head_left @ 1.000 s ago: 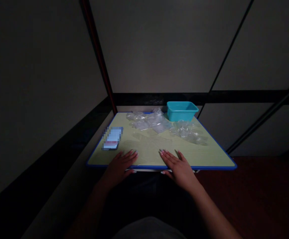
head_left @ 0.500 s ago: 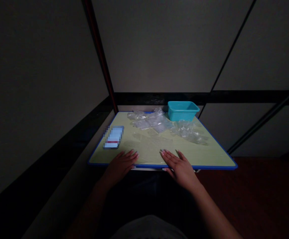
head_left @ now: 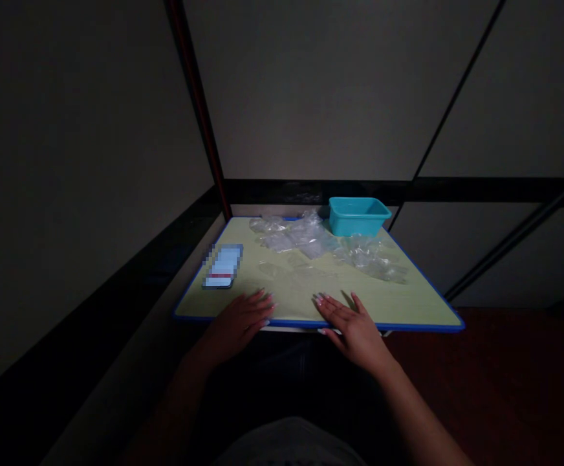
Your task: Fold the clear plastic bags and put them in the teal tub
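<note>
My left hand (head_left: 236, 323) rests open at the front edge of the pale green table (head_left: 257, 304), its fingers spread over the top. To the right, my right hand (head_left: 352, 327) lies open over the same edge, fingers stretched forward. Neither hand holds anything. A thin clear plastic sheet or bag (head_left: 294, 275) lies flat on the table just beyond my fingertips; its near edge is hard to make out. Crumpled clear plastic bags (head_left: 306, 236) lie farther back, and more crumpled clear plastic (head_left: 372, 259) sits to their right.
A turquoise basket (head_left: 357, 223) stands at the table's back right corner. On the left side lies a phone (head_left: 224, 265) with a lit, blurred screen. A wall panel (head_left: 311, 97) rises behind the table, and another wall (head_left: 92, 129) runs along the left.
My left hand has shifted slightly to the right and forward. My right hand stays nearly in place, and the view has moved very slightly.
</note>
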`<action>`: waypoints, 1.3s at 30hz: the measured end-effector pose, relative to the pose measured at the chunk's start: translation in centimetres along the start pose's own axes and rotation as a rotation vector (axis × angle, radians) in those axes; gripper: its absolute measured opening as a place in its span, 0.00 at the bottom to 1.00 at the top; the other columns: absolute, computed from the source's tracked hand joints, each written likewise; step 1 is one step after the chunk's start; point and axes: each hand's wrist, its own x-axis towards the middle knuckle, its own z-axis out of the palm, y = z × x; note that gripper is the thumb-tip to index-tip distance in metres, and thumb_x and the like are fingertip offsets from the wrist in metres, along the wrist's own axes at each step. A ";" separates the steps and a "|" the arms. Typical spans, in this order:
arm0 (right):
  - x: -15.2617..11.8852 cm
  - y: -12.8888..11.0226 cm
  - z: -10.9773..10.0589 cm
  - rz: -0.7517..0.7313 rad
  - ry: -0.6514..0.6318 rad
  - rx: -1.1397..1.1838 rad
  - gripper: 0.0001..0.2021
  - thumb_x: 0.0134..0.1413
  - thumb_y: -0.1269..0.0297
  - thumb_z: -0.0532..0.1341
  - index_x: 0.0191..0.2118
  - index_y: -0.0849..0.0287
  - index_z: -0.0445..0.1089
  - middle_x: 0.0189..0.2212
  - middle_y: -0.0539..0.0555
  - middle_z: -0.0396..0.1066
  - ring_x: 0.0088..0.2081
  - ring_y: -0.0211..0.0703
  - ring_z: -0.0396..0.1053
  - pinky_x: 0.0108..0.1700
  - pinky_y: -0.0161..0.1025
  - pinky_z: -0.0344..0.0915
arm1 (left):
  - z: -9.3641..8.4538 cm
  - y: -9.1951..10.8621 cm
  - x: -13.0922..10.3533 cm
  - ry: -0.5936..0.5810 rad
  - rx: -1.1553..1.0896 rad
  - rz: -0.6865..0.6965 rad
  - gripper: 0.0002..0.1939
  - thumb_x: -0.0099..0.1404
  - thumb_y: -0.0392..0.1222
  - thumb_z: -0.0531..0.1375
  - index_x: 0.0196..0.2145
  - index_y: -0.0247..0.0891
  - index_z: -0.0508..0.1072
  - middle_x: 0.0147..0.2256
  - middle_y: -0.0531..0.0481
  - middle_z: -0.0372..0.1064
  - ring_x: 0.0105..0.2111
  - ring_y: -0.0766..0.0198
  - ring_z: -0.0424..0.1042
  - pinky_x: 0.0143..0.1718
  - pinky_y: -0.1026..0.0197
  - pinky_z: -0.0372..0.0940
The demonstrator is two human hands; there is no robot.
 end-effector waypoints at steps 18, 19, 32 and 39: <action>-0.2 0.5 -0.2 -0.039 0.057 0.085 0.24 0.60 0.74 0.51 0.61 0.49 0.59 0.55 0.57 0.66 0.57 0.46 0.63 0.63 0.61 0.45 | -3.1 0.0 2.0 -0.115 -0.302 0.020 0.19 0.69 0.48 0.49 0.55 0.47 0.68 0.58 0.53 0.63 0.59 0.61 0.61 0.61 0.52 0.53; -0.2 0.6 -0.2 -0.030 0.061 0.105 0.23 0.60 0.73 0.51 0.60 0.49 0.61 0.55 0.57 0.67 0.57 0.46 0.63 0.62 0.61 0.45 | -3.3 0.1 2.2 -0.117 -0.309 0.016 0.19 0.69 0.48 0.49 0.55 0.47 0.69 0.57 0.53 0.63 0.58 0.61 0.61 0.60 0.52 0.54; 1.4 2.8 -1.6 0.126 0.069 0.381 0.15 0.63 0.62 0.51 0.49 0.51 0.72 0.47 0.52 0.74 0.49 0.47 0.72 0.61 0.59 0.53 | -5.4 -1.3 6.8 -0.139 -0.334 -0.023 0.19 0.68 0.52 0.50 0.45 0.41 0.76 0.51 0.50 0.71 0.53 0.59 0.68 0.55 0.56 0.60; 2.6 4.7 -1.9 0.227 0.110 0.626 0.15 0.59 0.54 0.55 0.38 0.56 0.76 0.40 0.54 0.77 0.42 0.49 0.74 0.52 0.50 0.66 | -5.4 -2.5 9.0 -0.174 -0.274 -0.014 0.20 0.68 0.51 0.50 0.46 0.38 0.75 0.51 0.46 0.71 0.52 0.58 0.69 0.53 0.58 0.61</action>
